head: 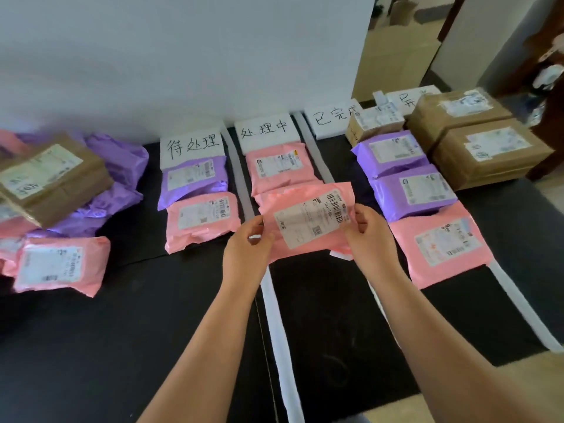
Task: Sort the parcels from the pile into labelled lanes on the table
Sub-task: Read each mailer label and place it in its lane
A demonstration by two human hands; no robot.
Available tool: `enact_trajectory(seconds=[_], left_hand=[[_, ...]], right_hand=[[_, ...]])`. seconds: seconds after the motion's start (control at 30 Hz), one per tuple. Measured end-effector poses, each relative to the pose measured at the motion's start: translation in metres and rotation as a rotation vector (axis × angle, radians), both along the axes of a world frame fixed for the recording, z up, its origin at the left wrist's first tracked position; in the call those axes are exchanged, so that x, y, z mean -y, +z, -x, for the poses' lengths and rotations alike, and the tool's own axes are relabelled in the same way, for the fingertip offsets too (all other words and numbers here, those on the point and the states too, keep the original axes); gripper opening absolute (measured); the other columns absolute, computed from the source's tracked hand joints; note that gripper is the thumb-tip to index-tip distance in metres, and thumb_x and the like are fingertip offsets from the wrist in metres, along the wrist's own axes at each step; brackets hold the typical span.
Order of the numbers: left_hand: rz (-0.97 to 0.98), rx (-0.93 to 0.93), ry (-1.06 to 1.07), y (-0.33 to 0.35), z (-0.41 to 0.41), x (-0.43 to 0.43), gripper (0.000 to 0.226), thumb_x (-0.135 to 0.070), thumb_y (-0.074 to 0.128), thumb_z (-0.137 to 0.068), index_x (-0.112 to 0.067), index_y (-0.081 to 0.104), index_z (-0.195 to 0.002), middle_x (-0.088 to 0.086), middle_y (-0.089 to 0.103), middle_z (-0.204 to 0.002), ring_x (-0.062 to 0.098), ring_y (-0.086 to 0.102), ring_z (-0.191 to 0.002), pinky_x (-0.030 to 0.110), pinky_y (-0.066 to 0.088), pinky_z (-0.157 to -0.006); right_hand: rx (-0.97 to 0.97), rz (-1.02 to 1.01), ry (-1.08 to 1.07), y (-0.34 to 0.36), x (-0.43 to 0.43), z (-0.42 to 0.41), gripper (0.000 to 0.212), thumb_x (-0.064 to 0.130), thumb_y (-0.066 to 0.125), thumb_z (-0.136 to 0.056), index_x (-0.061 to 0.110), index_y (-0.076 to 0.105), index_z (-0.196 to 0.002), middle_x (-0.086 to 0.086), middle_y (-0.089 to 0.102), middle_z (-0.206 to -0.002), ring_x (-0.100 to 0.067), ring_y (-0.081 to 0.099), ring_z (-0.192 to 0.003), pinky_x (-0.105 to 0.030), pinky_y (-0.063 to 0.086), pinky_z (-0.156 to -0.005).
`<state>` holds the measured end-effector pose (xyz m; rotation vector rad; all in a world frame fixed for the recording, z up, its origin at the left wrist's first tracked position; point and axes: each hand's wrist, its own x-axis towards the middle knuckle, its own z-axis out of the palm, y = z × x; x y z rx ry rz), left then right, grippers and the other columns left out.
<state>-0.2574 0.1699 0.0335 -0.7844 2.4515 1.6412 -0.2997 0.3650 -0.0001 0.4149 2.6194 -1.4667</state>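
Note:
A pink parcel (308, 219) with a white shipping label sits between my hands above the second lane. My left hand (247, 248) grips its left edge and my right hand (370, 235) grips its right edge. Under it lies another pink parcel (279, 166), below the second lane's handwritten label (265, 131). The pile (55, 190) of pink and purple bags and a brown box is at the far left. The first lane holds a purple parcel (193, 178) and a pink one (203, 218). The third lane holds two purple bags (409, 190) and a pink bag (439, 245).
White foam strips (276, 315) divide the black table (122, 331) into lanes. Brown cardboard boxes (485, 154) fill the far right lane, and a small box (374, 122) stands at the back. A white wall rises behind. The table's right edge is by the boxes.

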Motion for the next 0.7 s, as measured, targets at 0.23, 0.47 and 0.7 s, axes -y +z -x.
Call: enact_trajectory(seconds=[0.23,0.47,0.7], left_hand=[[-0.071,0.032,0.091,-0.020,0.075,0.008,0.037,-0.018,0.060,-0.096,-0.019,0.057,-0.133,-0.003,0.062,-0.127,0.013,0.056,-0.114,0.027,0.042,-0.089],[-0.086,0.061,0.080,-0.037,0.142,0.024,0.051,-0.002,0.053,-0.093,-0.017,0.050,-0.141,-0.007,0.056,-0.134,0.014,0.052,-0.123,0.028,0.039,-0.097],[-0.069,0.124,0.022,-0.057,0.179,0.032,0.049,0.000,0.048,-0.090,-0.017,0.055,-0.135,-0.009,0.060,-0.123,0.012,0.053,-0.116,0.024,0.039,-0.091]], right_hand=[[0.008,0.024,0.100,-0.018,0.008,0.105,0.035,0.015,0.048,-0.100,0.023,0.057,-0.133,0.004,0.062,-0.123,-0.013,0.059,-0.107,-0.026,0.045,-0.078],[-0.015,-0.051,0.224,-0.035,0.031,0.187,0.034,0.012,0.045,-0.097,0.022,0.058,-0.127,-0.001,0.061,-0.119,-0.011,0.058,-0.085,-0.024,0.043,-0.062],[0.062,-0.064,0.339,-0.054,0.047,0.231,0.027,0.013,0.050,-0.098,0.016,0.057,-0.123,0.002,0.064,-0.112,-0.008,0.058,-0.078,-0.024,0.041,-0.058]])
